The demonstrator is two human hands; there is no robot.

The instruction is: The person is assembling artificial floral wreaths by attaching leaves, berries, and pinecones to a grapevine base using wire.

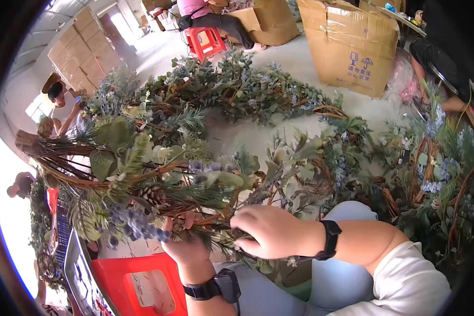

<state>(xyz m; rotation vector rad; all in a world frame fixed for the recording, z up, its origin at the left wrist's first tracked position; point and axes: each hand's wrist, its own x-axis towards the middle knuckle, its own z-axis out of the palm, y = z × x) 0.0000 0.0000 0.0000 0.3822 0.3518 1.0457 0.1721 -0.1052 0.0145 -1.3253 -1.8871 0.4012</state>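
Note:
I hold a twig wreath [121,174] dressed with green leaves, pine sprigs, a pine cone and blue-purple berries in front of me, above my lap. My left hand [187,245], with a black wristband, grips the wreath's lower edge from underneath. My right hand [268,230], wearing a black watch, is closed over the stems and foliage at the wreath's lower right. The fingertips of both hands are partly hidden in the greenery.
Heaps of similar leafy wreaths [237,84] cover the concrete floor ahead and to the right [432,168]. A red plastic stool [139,287] stands at my lower left. Cardboard boxes [353,47] stand behind, and a person sits on a red stool [205,39]; other people are at the left.

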